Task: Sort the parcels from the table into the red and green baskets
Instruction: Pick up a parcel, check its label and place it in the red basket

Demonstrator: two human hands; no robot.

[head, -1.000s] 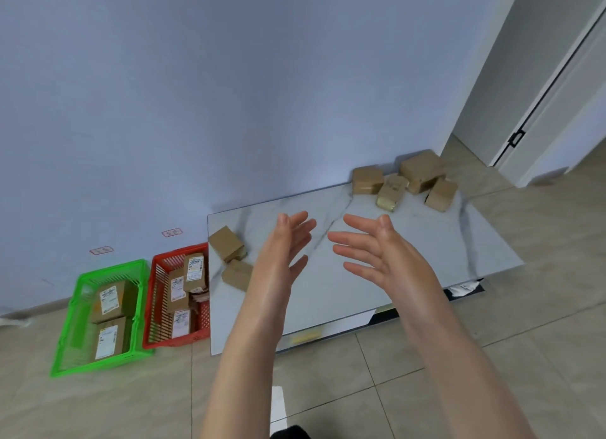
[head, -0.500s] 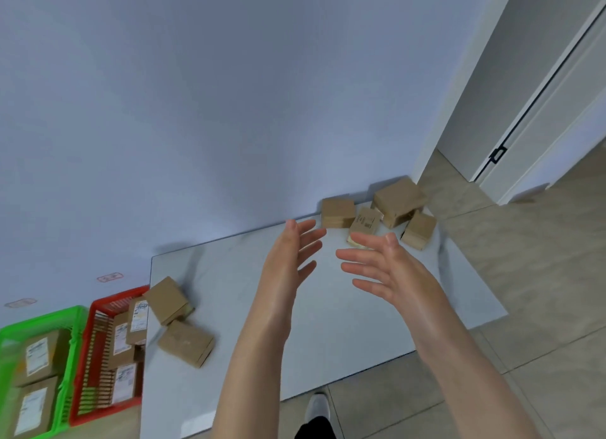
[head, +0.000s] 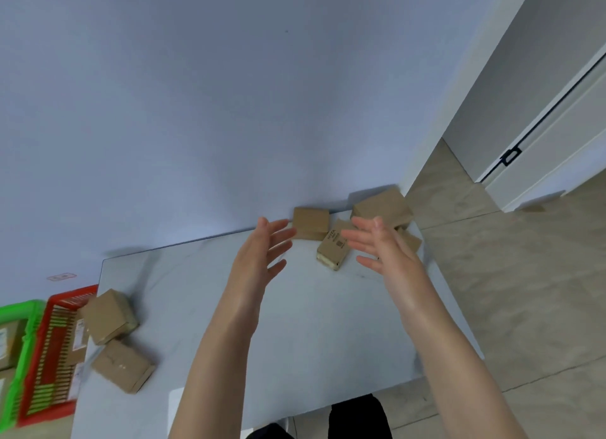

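- In the head view, we see the left hand and the right hand raised over the far right part of the white marble-patterned table. Their palms are turned toward each other, the fingers straight and spread, and neither hand grasps anything.
- Between and just beyond the fingertips lies a tilted brown cardboard parcel with dark print, near the far right corner.
- A plain brown square parcel sits at the far edge, just beside the left fingertips. We cannot tell whether they touch.
- A larger brown cardboard parcel sits in the far right corner, and a small brown parcel shows partly behind the right hand.
- Two more brown cardboard parcels lie at the left edge, well apart from both hands.
- Beside that edge, on the floor, stand the red plastic basket and the green plastic basket, both with labelled parcels inside.
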